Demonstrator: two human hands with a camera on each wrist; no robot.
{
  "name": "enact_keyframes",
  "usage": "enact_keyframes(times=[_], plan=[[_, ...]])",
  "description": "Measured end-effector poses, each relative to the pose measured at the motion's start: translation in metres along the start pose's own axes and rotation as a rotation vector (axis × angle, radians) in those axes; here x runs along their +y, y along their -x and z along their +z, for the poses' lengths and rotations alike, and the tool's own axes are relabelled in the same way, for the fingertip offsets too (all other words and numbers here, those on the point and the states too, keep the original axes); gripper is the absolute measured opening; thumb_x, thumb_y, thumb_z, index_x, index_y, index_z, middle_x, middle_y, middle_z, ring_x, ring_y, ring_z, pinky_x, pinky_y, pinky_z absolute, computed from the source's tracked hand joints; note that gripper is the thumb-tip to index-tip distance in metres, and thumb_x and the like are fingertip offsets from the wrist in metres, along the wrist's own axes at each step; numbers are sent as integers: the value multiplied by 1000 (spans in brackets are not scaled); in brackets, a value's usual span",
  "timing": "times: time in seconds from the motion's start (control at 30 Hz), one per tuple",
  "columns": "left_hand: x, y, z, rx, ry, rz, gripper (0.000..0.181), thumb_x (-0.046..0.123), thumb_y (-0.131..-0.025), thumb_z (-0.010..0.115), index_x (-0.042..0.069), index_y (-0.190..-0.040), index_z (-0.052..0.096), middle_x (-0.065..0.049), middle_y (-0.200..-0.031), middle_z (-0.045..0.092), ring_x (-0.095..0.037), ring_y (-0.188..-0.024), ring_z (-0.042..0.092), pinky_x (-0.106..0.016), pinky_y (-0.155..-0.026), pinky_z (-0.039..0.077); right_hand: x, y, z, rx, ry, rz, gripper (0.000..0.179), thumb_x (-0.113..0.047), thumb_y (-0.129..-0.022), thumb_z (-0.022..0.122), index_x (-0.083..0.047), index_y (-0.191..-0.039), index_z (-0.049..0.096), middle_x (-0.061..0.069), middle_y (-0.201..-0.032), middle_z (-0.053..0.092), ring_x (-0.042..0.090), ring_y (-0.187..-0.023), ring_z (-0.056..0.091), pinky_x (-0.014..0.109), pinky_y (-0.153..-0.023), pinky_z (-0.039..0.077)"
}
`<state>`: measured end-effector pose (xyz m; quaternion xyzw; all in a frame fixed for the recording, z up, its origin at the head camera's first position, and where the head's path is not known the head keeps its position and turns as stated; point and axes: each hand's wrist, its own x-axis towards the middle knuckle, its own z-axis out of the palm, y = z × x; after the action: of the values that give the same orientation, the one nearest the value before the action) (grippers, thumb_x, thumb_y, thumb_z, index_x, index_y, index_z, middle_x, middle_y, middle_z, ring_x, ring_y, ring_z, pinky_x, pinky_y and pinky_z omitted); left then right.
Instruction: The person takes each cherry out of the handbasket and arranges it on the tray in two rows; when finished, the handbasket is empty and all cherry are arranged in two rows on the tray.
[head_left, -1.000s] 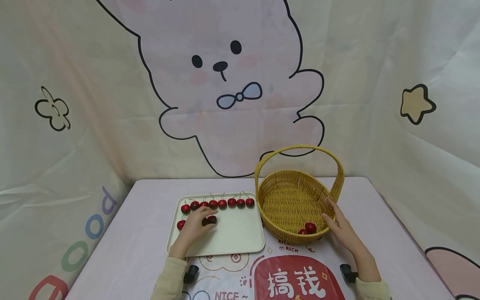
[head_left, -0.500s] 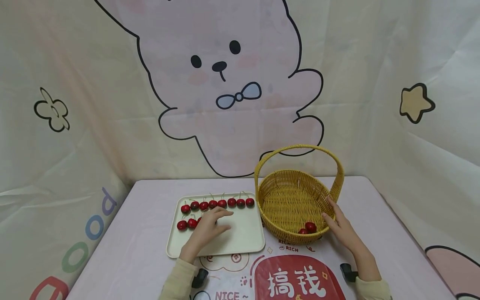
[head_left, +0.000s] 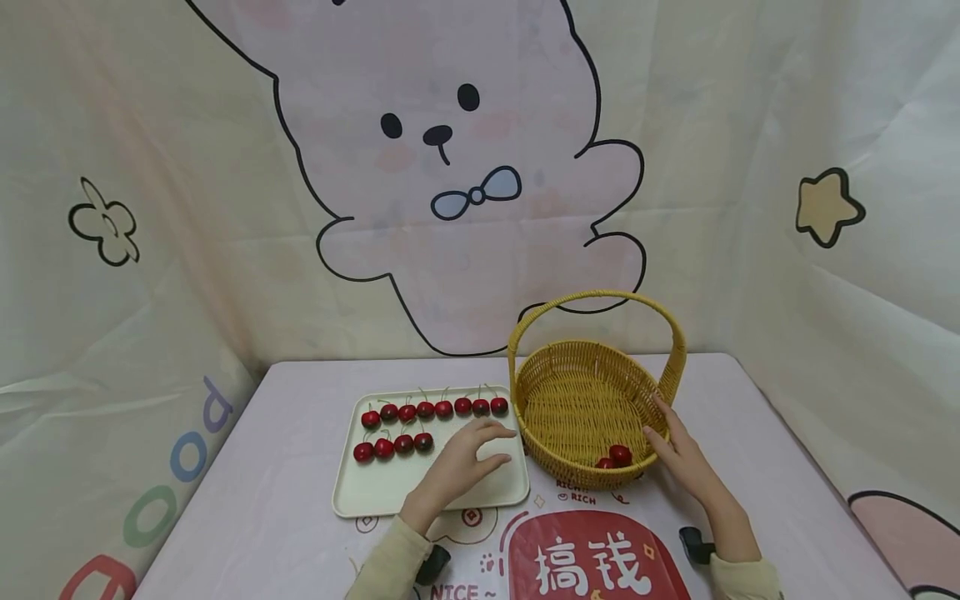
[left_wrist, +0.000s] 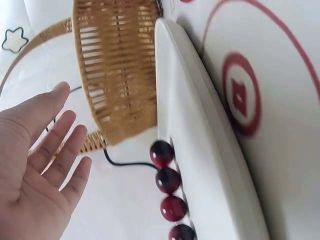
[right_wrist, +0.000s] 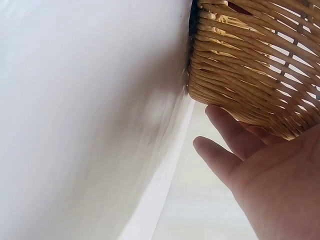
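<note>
My left hand [head_left: 461, 458] hovers over the right part of the cream tray [head_left: 390, 487], fingers spread and holding nothing. To its left lies a short row of dark red cherries [head_left: 403, 444], with a longer row of stemmed cherries [head_left: 444, 409] behind it along the tray's far edge. A yellow wicker basket [head_left: 577, 400] stands right of the tray, its tall handle upright. Two cherries [head_left: 619, 455] show inside it, near the front. My right hand [head_left: 686, 458] holds the basket's right rim, thumb over the rim and fingers [right_wrist: 232, 132] against the outer wall.
Beneath everything is a pale tablecloth [head_left: 285, 467] with a red printed patch [head_left: 592, 554] at the front. White cartoon-printed curtains [head_left: 480, 250] close off the back and both sides. The basket's left side stands close against the tray's right edge.
My left hand has let go of a cherry at the end of the short row and moved right across the tray. The right hand stays at the basket.
</note>
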<state>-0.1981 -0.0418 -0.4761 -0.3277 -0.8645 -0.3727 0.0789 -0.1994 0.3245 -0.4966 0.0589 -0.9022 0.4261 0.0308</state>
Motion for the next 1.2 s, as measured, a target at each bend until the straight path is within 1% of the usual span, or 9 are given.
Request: enact_keyframes(times=[0.23, 0.3, 0.37, 0.47, 0.63, 0.73, 0.87, 1.03, 1.2], plan=[[18, -19, 17, 12, -7, 121, 32, 18, -84, 68, 15, -116, 63, 3, -110, 60, -8, -104, 54, -22, -91, 45, 0, -1, 0, 0, 1, -18, 67, -32, -98, 43, -11, -150, 7, 26, -151, 10, 53, -133, 13, 71, -98, 19], [23, -26, 22, 3, -9, 151, 31, 19, -86, 66, 15, -117, 63, 3, -110, 60, -8, -104, 55, -20, -91, 45, 0, -1, 0, 0, 4, -14, 67, -34, -98, 43, -12, -150, 7, 26, -151, 10, 52, -133, 13, 71, -98, 19], [27, -33, 26, -12, -9, 167, 30, 20, -88, 63, 16, -118, 62, 3, -112, 61, -8, -104, 56, -19, -90, 45, 0, -1, 0, -1, 6, -10, 67, -35, -98, 42, -12, -150, 7, 26, -151, 10, 53, -133, 12, 71, -98, 19], [34, -43, 34, -62, 11, 157, 30, 20, -90, 60, 16, -120, 61, 3, -115, 60, -8, -107, 56, -18, -91, 44, 0, -1, -1, 0, 6, -4, 68, -38, -97, 42, -12, -150, 7, 25, -152, 10, 52, -134, 13, 71, -98, 19], [42, -59, 47, -162, 39, 142, 30, 20, -92, 58, 15, -122, 60, 4, -118, 60, -6, -111, 54, -16, -93, 42, 0, 0, 0, -4, 1, 2, 69, -38, -97, 43, -11, -150, 7, 26, -151, 10, 53, -133, 13, 71, -98, 19], [43, -68, 56, -199, 30, 149, 30, 22, -91, 58, 16, -121, 61, 3, -115, 62, -6, -107, 55, -14, -91, 42, 0, -1, 0, -7, 0, 5, 68, -35, -98, 43, -12, -150, 6, 26, -151, 9, 53, -133, 13, 71, -98, 20], [46, -77, 66, -250, 17, 133, 29, 25, -90, 60, 16, -118, 63, 3, -111, 64, -7, -103, 56, -11, -88, 42, 0, -1, 0, -9, -3, 5, 68, -36, -98, 43, -12, -150, 6, 27, -151, 9, 53, -133, 13, 71, -98, 19], [48, -90, 74, -334, -9, 126, 29, 24, -88, 63, 17, -116, 64, 6, -111, 65, -3, -103, 57, -10, -88, 42, 0, -1, 0, -5, -2, 5, 69, -40, -98, 42, -12, -150, 6, 26, -151, 8, 53, -133, 12, 70, -99, 19], [47, -99, 80, -402, 8, 130, 30, 19, -86, 65, 14, -116, 65, 3, -112, 66, -3, -102, 59, -11, -86, 44, 1, -1, 0, -7, 3, 3, 68, -36, -98, 42, -12, -150, 6, 26, -151, 9, 53, -133, 14, 71, -97, 21]])
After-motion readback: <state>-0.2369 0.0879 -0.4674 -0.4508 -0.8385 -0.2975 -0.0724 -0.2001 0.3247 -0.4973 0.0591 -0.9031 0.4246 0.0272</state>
